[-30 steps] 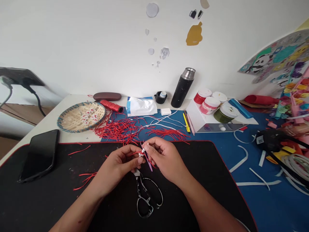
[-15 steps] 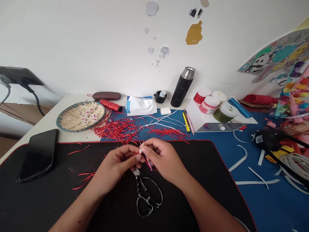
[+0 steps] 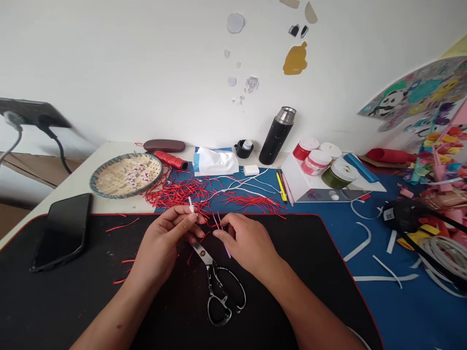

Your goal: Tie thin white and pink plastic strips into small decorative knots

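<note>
Between the thumb and fingers of my left hand point(image 3: 166, 233) is a small white piece point(image 3: 191, 206) with a narrow end pointing up. My right hand point(image 3: 248, 238) pinches slim purple tweezers point(image 3: 226, 249), their tips upward, beside a bit of red cord between the hands. Below the hands, black-handled scissors point(image 3: 211, 267) lie on the dark mat point(image 3: 292, 301), blades toward my left fingers. A pile of cut red cords point(image 3: 178, 194) lies just beyond the mat.
A woven basket point(image 3: 105, 180) holds small white-and-red pieces. A phone point(image 3: 62, 233) lies left. Behind stand a red thread spool point(image 3: 170, 160), tissue pack point(image 3: 215, 161), black flask point(image 3: 276, 136) and several lidded jars point(image 3: 317, 163). White strips point(image 3: 359, 248) are scattered right.
The hands have drawn apart. My left hand has moved left with the white piece, and the right hand slightly right with the tweezers. More of the scissor blades shows.
</note>
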Demonstrator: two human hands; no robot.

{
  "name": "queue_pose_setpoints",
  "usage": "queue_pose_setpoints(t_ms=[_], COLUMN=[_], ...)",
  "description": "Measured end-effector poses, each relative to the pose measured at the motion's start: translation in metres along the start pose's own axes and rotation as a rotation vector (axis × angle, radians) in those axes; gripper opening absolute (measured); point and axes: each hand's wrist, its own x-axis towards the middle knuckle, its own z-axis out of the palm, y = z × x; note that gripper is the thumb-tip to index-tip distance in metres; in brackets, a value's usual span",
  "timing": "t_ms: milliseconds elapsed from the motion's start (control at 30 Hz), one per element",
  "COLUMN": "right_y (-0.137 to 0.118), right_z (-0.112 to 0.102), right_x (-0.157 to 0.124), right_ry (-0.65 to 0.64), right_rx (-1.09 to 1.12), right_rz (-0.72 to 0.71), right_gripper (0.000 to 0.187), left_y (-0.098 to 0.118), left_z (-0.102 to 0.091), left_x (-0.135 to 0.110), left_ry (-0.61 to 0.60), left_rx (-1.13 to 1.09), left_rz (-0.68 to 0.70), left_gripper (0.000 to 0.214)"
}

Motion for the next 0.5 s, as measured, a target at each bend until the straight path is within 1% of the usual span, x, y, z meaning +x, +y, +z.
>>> queue_pose_setpoints(t_ms=[67,133,267,367,433,500], right_y=[0.0009,0.0012,0.0001,-0.0008,-0.0012,-0.0015], right_z=[0.0028,0.0056,0.0082,0.0075,0.0068,0.0063], right_x=[0.0,-0.0001,-0.0002,0.0,-0.0001,-0.0005], right_ry=[-0.019,-0.037,-0.052,-0.05,-0.048,-0.039], right_rx=[-0.083,-0.148,-0.2,-0.167,-0.107,-0.023], right_rz=[0.003,0.0,-0.007,-0.004,0.004,0.005], right_gripper=[0.023,0.026,0.015,0.007,0.001,0.002], left_y=[-0.0007,-0.0014,-0.0026,-0.003,-0.0029,-0.0023], left_z=[-0.0005,-0.0014,-0.0025,-0.0021,-0.0017,-0.0015], left_x=[-0.0003,-0.0002,0.0007,0.0014,0.0016,0.0015], left_ry=[-0.003,-0.009,-0.021,-0.026,-0.028,-0.024], left_rx=[-0.001,0.0,0.025,0.041,0.043,0.043], left_rz=[-0.003,-0.007,-0.003,-0.003,0.002,0.011], left_gripper=[0.031,0.031,0.029,0.028,0.028,0.029])
